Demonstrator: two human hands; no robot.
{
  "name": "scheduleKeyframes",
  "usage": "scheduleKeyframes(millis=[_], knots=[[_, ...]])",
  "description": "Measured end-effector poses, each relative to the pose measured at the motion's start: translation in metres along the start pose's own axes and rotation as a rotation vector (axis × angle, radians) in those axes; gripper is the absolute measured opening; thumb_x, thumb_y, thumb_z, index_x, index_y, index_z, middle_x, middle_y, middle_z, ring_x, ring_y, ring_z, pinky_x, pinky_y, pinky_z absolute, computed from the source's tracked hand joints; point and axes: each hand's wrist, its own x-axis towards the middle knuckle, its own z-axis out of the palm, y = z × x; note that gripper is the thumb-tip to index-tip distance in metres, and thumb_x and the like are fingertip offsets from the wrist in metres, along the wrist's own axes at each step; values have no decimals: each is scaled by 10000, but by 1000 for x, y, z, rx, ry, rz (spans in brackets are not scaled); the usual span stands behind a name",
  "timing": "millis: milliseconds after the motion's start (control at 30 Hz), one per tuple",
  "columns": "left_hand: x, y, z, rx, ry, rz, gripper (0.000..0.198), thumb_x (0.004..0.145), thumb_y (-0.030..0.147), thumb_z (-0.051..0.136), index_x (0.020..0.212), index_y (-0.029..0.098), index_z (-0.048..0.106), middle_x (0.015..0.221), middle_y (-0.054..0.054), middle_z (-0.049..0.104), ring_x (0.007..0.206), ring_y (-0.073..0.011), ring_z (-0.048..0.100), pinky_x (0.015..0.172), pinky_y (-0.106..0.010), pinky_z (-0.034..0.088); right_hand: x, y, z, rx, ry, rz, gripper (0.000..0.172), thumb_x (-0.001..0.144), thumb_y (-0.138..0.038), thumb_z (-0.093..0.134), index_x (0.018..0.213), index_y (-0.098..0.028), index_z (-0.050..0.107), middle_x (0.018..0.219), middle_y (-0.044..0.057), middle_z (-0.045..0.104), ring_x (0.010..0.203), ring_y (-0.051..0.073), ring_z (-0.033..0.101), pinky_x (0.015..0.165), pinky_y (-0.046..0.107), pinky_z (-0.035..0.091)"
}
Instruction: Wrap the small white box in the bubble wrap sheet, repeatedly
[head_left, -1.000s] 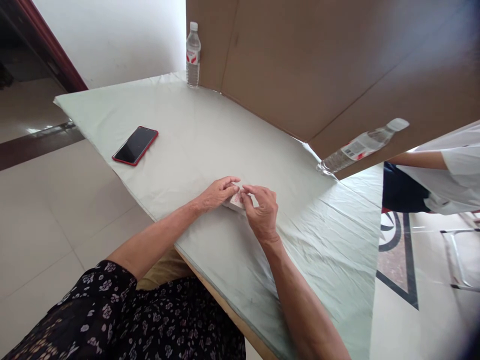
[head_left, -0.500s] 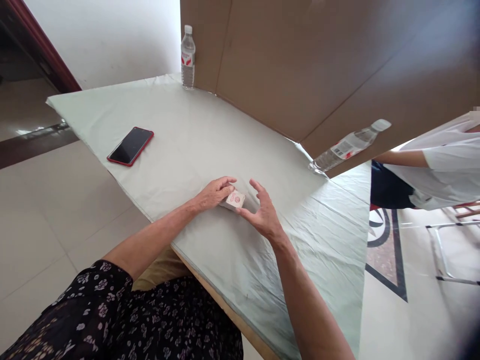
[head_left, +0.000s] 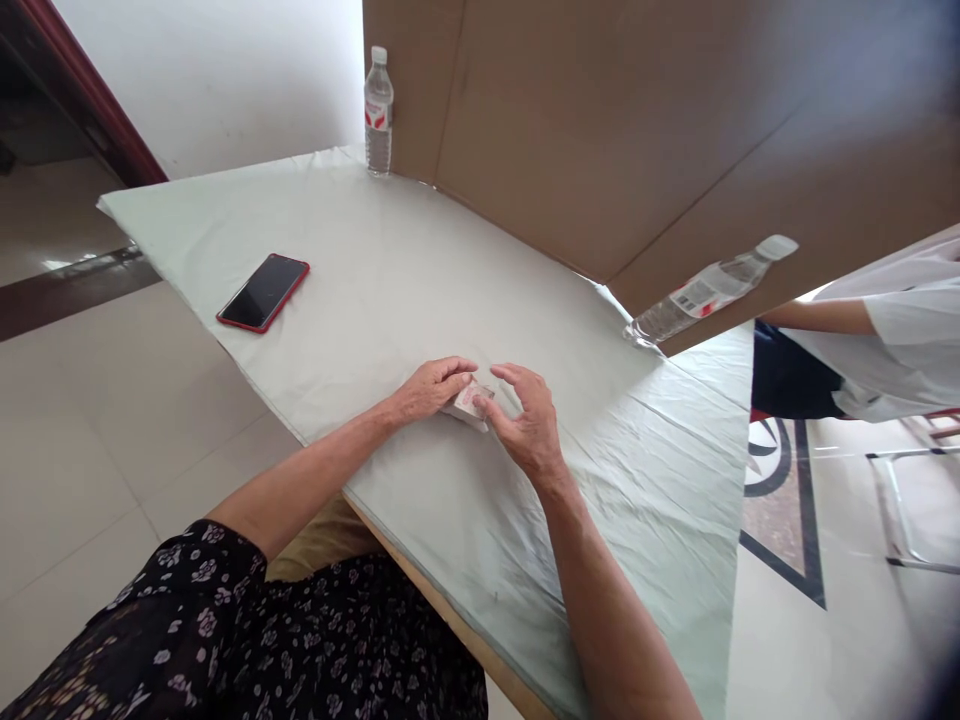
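Note:
A small white box with reddish print [head_left: 468,398] rests on the pale tablecloth near the table's front edge. My left hand [head_left: 433,388] grips it from the left, thumb along its upper side and fingers curved behind. On the other side, my right hand [head_left: 525,415] is curved with thumb and fingers apart. Its thumb tip overlaps the printed top; I cannot tell whether it presses there. The right fingers hold nothing.
A phone in a red case [head_left: 263,292] lies at the left. One water bottle [head_left: 379,115] stands by the brown panel [head_left: 570,140]; another bottle [head_left: 709,292] appears tilted at the right. Beyond the table are a person in a white top [head_left: 911,335] and a metal-framed stool [head_left: 911,500].
My right hand has come closer to the box, its thumb now over the printed top and its fingers less spread. My left hand keeps its grip. The view has shifted slightly.

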Motion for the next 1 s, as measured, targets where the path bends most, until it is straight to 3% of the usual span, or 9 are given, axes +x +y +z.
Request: scheduleKeyframes(millis=[100,267,467,567,667,733,867,933,1000], knots=[[0,1,1,68,15,13,403,899,410,506,1129,122,670,787,-8,635,664,-112,517,632,-231,419,8,3,5,-21,-4,-28,100,886,-274,603,910,-264,699,1153,73,714,1135,265,617,1013,478,445],[1,5,4,154,87,54,351,916,377,462,954,119,697,764,-15,629,709,-132,532,670,-244,423,12,-2,12,-61,54,-24,129,895,-237,580,815,-255,679,1143,67,716,1132,255,615,1012,465,436],[-1,2,7,200,105,91,320,924,367,469,912,128,682,785,-20,645,741,-143,551,716,-250,443,-15,-16,16,-151,41,-56,171,924,-241,572,994,-284,721,1179,63,719,1248,280,565,1033,483,412],[-2,2,9,242,108,120,323,940,356,445,922,132,677,796,-25,650,749,-145,558,722,-254,444,-28,-15,8,-163,5,-94,201,910,-278,608,1071,-313,723,1276,57,680,1278,297,553,1049,509,406],[-2,2,10,370,156,130,309,944,319,427,914,153,686,834,-38,680,804,-166,583,777,-278,454,-27,-3,-6,-48,-1,-18,220,913,-345,621,1112,-314,710,1347,66,630,1285,286,554,1073,516,418],[-1,1,8,462,194,121,298,936,295,432,905,166,699,871,-49,702,866,-186,598,822,-298,456,-19,11,-12,45,-46,58,395,882,-423,663,1259,-309,640,1441,89,554,1351,297,498,1091,526,419],[1,-2,4,531,211,108,308,934,293,432,922,171,714,858,-54,708,837,-184,611,784,-293,465,-1,36,-9,248,-308,157,913,741,-575,773,1517,-321,365,1561,121,417,1411,334,435,1084,539,434],[1,-4,4,524,204,120,308,934,291,432,916,164,711,841,-50,705,798,-170,608,741,-275,464,3,42,-1,344,-369,173,1018,699,-601,800,1544,-313,313,1543,133,437,1387,329,465,1095,523,427],[1,-5,4,507,204,137,308,934,285,430,901,153,706,821,-46,700,768,-157,600,707,-259,459,2,43,7,388,-358,167,1006,698,-585,809,1536,-307,328,1463,126,523,1326,303,522,1098,497,427]])
